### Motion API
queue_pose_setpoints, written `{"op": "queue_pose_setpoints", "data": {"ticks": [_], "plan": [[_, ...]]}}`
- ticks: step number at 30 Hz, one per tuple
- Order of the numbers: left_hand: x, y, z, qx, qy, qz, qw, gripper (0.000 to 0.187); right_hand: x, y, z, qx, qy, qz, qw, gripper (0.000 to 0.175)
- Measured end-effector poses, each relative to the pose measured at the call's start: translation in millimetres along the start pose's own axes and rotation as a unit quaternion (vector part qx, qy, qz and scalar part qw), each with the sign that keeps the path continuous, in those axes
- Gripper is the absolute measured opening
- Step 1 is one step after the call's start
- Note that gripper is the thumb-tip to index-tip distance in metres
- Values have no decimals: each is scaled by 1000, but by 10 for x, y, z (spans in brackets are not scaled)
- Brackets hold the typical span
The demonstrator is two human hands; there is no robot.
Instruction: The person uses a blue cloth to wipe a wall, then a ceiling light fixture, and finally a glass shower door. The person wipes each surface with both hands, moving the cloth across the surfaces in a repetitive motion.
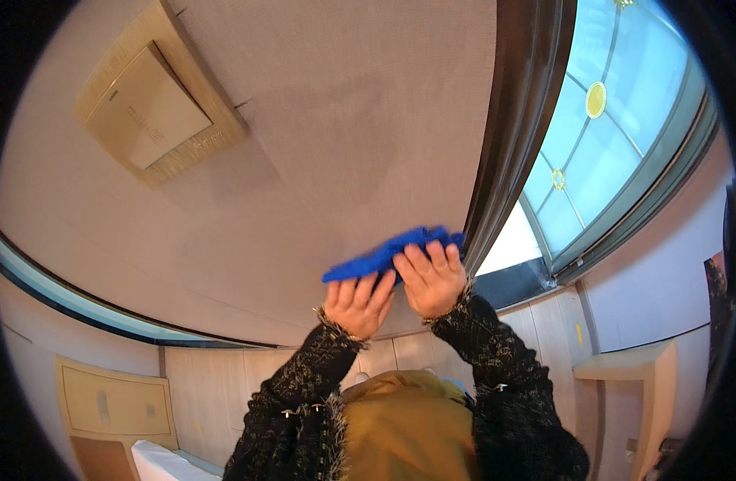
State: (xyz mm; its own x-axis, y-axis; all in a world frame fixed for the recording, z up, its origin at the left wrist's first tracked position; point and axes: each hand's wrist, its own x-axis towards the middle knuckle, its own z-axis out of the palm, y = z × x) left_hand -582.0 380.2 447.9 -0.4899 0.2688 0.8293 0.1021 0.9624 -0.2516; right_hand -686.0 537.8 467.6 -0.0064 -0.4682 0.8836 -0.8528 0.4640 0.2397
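A blue cloth [368, 258], folded or bunched, spans both hands in front of a pale textured wall [319, 150]. My left hand [357, 303] has its fingers on the cloth's lower left part. To its right and slightly higher, my right hand [431, 279] grips the other end, fingers spread over the fabric. That end of the cloth is right beside a dark brown door trim [518, 108]; whether it touches the trim, I cannot tell. The cloth looks slightly blurred, and the palms are hidden.
A wooden wall panel [163, 120] with writing hangs at upper left. Beyond the trim stands a frosted glass door [620, 126] with gold ornaments. Pale floorboards [211, 379] run below. A wooden cabinet [118, 400] and a white object [166, 460] are at lower left, beige furniture [650, 373] at lower right.
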Motion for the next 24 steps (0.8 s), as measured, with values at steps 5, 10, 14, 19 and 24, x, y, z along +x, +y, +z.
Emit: {"op": "queue_pose_setpoints", "data": {"ticks": [5,10,14,19,24], "plan": [[97,93,55,14,26,-63,998,46,63,51,84,16,74,19,997,30],[-482,170,229,-11,-90,7,996,42,-630,-169,238,45,-45,-17,998,28],[-493,185,66,-13,-140,-69,988,41,-496,-173,181,58,-54,-39,996,33],[259,-297,-245,45,55,-88,994,49,670,-107,-46,89,26,-22,995,35],[574,-611,-405,43,88,-170,981,47,1253,-141,-49,82,129,-30,988,34]]}}
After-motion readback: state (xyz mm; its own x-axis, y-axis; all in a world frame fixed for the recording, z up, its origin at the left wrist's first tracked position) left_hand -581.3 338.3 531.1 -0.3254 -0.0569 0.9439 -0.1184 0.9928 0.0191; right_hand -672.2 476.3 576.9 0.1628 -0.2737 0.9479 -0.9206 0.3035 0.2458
